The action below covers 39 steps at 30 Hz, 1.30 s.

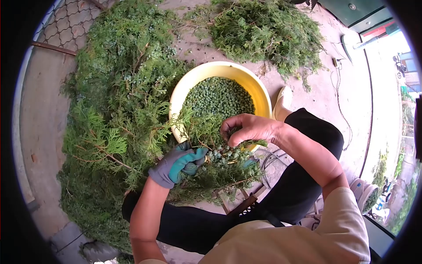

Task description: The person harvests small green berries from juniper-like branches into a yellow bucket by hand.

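My left hand (180,163), in a grey and teal glove, is closed around a leafy evergreen branch (198,179) that lies across my lap. My bare right hand (248,129) has its fingers curled over the branch, beside a cluster of pale green berries (226,154). What its fingertips hold is too small to make out. Just beyond both hands sits a yellow basin (262,94), with many small green berries (217,97) inside. Part of the branch overlaps the basin's near rim.
A large heap of cut branches (118,88) spreads along the left. Another pile (268,33) lies beyond the basin. My shoe (283,99) rests right of the basin. A cable (338,92) runs over the floor, and a bucket (369,198) stands at the right.
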### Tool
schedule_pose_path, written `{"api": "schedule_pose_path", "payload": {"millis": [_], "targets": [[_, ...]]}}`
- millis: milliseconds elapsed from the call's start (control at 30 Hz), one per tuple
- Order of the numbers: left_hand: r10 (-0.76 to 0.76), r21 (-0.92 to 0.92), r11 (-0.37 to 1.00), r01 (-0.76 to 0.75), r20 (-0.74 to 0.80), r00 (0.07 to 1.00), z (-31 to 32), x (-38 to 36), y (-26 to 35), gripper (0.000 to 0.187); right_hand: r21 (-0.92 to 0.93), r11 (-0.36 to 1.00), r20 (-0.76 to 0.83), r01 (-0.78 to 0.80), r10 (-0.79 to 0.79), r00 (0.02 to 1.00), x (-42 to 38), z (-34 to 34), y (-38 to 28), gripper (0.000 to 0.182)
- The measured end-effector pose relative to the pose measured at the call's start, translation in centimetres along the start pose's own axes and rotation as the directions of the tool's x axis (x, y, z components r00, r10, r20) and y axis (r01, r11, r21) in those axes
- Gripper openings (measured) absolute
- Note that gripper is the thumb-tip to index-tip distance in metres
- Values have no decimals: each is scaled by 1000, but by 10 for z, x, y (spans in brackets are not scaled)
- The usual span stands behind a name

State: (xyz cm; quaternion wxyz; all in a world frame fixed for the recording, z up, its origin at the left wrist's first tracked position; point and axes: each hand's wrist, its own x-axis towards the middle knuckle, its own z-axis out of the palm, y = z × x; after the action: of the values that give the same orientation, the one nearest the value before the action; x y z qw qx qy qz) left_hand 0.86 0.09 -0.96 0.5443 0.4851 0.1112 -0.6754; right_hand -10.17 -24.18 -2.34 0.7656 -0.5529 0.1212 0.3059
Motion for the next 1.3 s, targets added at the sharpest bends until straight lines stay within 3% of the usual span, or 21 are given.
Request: {"api": "schedule_pose_path", "payload": {"millis": [167, 267, 333, 367, 400, 433, 500, 567, 600, 667, 700, 733, 800, 900, 967, 1000, 1033, 1100, 1200, 1267, 1300], "targets": [[36, -11, 999, -36, 35, 999, -3, 0, -1, 27, -105, 993, 37, 47, -44, 998, 0, -8, 3, 18], [10, -4, 1000, -10, 85, 996, -10, 0, 0, 27, -122, 989, 27, -78, 82, 996, -11, -4, -14, 15], [-36, -39, 998, 40, 99, 994, -12, -3, 3, 28, -98, 995, -88, -23, 15, 996, -14, -7, -14, 14], [-32, -39, 999, 36, 97, 995, -18, -6, 3, 28, 15, 999, -134, -37, 39, 990, -20, -27, -17, 13], [-9, 40, 999, 11, -42, 999, -26, -12, 2, 28, 10, 1000, -262, 17, -13, 965, -29, -38, -26, 16], [25, 124, 992, -3, -176, 984, -31, -15, 2, 28, -50, 999, -317, 4, -20, 948, -30, -42, -26, 21], [31, 91, 996, -17, -155, 987, -30, -17, 8, 29, -117, 993, -371, -9, -35, 928, -26, -40, -26, 27], [-2, -8, 1000, 1, -130, 992, -30, -14, 7, 24, -597, 801, -321, -35, -199, 926, -17, -20, -17, 45], [-6, -9, 1000, 5, -126, 992, -26, -13, 5, 24, -596, 802, -324, -40, -194, 926, -16, -22, -12, 45], [77, 77, 995, -62, -210, 975, -19, -12, 5, 21, -812, 566, -182, 142, -478, 859, -9, -25, -12, 59], [85, 78, 995, -70, -211, 974, -19, -12, 7, 21, -674, 726, -159, 135, -321, 934, -10, -23, -20, 60], [64, 86, 995, -50, -160, 985, -20, -11, 8, 21, -678, 722, -156, 138, -325, 933, -7, -16, -25, 60], [32, 97, 995, -22, -103, 994, -20, -7, 7, 21, -484, 874, -28, 38, -59, 998, -2, 5, -24, 59], [23, 32, 999, -21, -50, 998, -19, -2, 2, 21, -468, 870, -11, 156, -182, 983, 15, 22, -2, 52], [-30, 10, 1000, 30, 1, 1000, -14, -2, 3, 20, -453, 887, -17, 92, -112, 994, 12, 23, -9, 46], [-31, 11, 999, 31, 1, 1000, -12, -2, 2, 20, -438, 899, -23, 26, -40, 999, 11, 23, -13, 41], [-20, 16, 1000, 21, -54, 998, -10, -2, 0, 20, -414, 905, -12, 97, -112, 994, 10, 19, -7, 31], [-8, 22, 1000, 11, -107, 994, -12, -1, -3, 20, -391, 915, 1, 94, -101, 995, 4, 16, -8, 28], [-47, 72, 996, 45, 29, 998, -19, 0, -6, 26, -405, 901, 68, 152, -136, 988, -5, 8, -10, 20], [-44, 36, 998, 44, -12, 999, -17, -2, -6, 27, -342, 933, -30, -114, 111, 993, -19, 0, -23, 21], [-39, 33, 999, 40, -14, 999, -22, -1, -7, 27, -327, 937, -26, -124, 123, 992, -22, -5, -25, 24]]}}
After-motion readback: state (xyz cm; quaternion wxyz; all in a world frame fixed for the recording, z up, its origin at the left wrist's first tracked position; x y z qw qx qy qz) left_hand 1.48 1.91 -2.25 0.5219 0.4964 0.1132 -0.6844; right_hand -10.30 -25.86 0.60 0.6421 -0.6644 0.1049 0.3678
